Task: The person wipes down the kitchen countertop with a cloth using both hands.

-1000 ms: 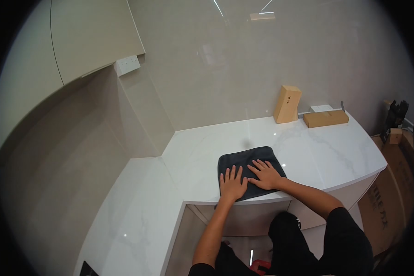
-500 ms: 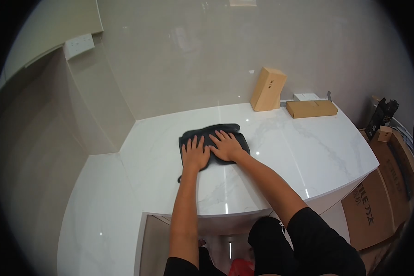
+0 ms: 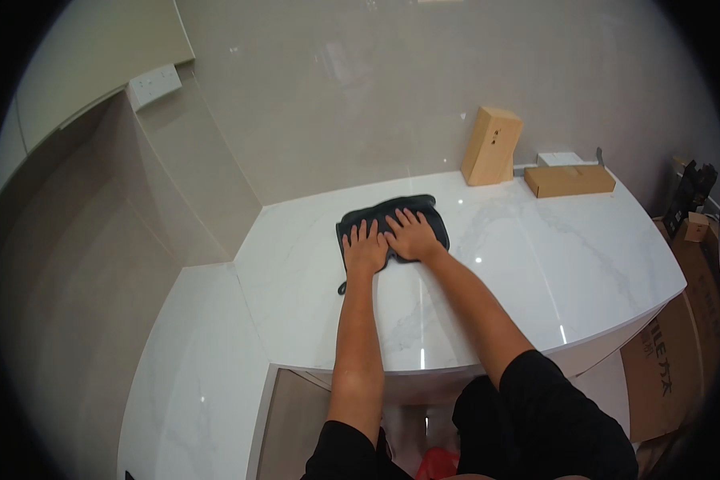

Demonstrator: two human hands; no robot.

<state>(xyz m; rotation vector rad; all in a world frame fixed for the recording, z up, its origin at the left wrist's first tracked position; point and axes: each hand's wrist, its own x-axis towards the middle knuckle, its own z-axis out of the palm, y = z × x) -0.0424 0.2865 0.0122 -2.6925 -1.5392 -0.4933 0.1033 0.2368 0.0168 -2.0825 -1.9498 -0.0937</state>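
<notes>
On the white marbled counter lies a folded dark cloth (image 3: 416, 206), with a small loop sticking out at its near left corner. My left hand (image 3: 366, 246) rests flat on the left part of the cloth, fingers stretched toward the wall. Flat on its right part lies my right hand (image 3: 413, 237), fingers spread and angled to the left. The two thumbs come close together over the middle. Both palms cover much of the cloth, and neither hand is closed around it.
A wooden block (image 3: 492, 148) stands against the back wall, beside a flat cardboard box (image 3: 570, 181) and a white box (image 3: 560, 158). Large cardboard packaging (image 3: 662, 368) leans at the right of the counter (image 3: 536, 264). A white socket panel (image 3: 154, 86) is under the left cabinet.
The camera view has shifted, so the scene sits further right and slightly higher. Both hands, still flat, and the cloth appear slightly closer to the back wall.
</notes>
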